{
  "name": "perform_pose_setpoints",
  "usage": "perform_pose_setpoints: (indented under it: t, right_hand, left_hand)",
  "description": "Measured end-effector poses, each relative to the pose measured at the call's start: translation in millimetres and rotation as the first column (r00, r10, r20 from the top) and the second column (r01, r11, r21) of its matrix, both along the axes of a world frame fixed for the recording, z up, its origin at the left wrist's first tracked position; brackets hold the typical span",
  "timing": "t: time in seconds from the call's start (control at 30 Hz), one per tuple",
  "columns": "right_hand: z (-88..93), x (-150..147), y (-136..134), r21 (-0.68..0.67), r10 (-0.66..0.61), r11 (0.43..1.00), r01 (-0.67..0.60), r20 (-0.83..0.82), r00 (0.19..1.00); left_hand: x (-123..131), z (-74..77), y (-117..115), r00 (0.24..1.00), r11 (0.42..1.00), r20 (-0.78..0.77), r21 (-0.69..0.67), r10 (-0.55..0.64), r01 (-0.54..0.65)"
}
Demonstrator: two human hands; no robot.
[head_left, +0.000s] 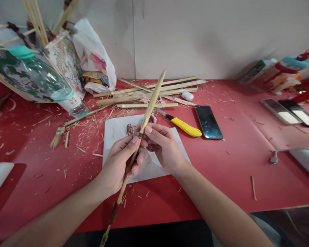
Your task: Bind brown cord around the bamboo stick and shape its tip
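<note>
Between my hands is a long pale stick [151, 103] with a pointed, blade-shaped upper end and dark brown wrappings along its shaft. My left hand [125, 159] is closed around the shaft, its thumb near the upper wrapping. Just above and to the right, my right hand [164, 145] pinches the stick by that same wrapping. The stick slants, tip up and away, its frayed lower end past the table edge. Below my hands lies a white sheet [144, 175] with a coil of dark brown cord [129, 129]. A yellow utility knife [186, 127] rests right of the sheet, blade out.
Wood strips [146, 97] are piled behind the sheet, with shavings scattered about. A bottle [67, 96], a plastic bag [95, 51] and a patterned box [10, 75] stand left. A phone [209, 121], a white earbud case [187, 95] and a charging cable [274, 159] lie right.
</note>
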State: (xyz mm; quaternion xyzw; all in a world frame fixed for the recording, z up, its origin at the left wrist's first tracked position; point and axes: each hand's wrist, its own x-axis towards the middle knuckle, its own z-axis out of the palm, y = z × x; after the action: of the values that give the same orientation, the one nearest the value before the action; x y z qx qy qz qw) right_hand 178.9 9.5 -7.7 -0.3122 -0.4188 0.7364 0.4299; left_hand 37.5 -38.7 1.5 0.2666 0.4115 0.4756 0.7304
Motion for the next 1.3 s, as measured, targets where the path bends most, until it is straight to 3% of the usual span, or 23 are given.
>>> perform_pose_setpoints:
  t: [0.27, 0.47, 0.7, 1.07, 1.3]
  right_hand:
    - [-3.8, -0.2, 1.6, 0.015, 0.032, 0.999, -0.032, -0.013, 0.999]
    - [-2.6, -1.2, 1.0, 0.001, -0.010, 1.000, 0.010, -0.003, 1.000]
    - [-3.5, -2.5, 0.5, 0.027, 0.037, 0.999, -0.036, -0.016, 0.999]
    - [-1.3, -2.5, 0.1, 0.048, -0.004, 0.999, 0.004, -0.008, 1.000]
    - [-0.4, -3.0, 0.9, 0.081, -0.061, 0.995, 0.061, 0.005, 0.998]
  left_hand:
    - [-2.1, 0.5, -2.0, 0.999, 1.000, 0.053, -0.004, 0.004, -0.004]
    - [-8.5, 2.7, -0.7, 0.964, 0.996, 0.255, -0.019, -0.079, 0.087]
    - [-14.3, 3.7, 1.0, 0.889, 0.991, 0.446, -0.031, -0.105, 0.133]
    - [-6.7, 5.9, 0.4, 0.966, 0.983, 0.183, 0.059, -0.184, 0.176]
    - [-2.6, 4.6, 2.4, 0.999, 0.999, -0.037, 0.036, -0.008, 0.009]
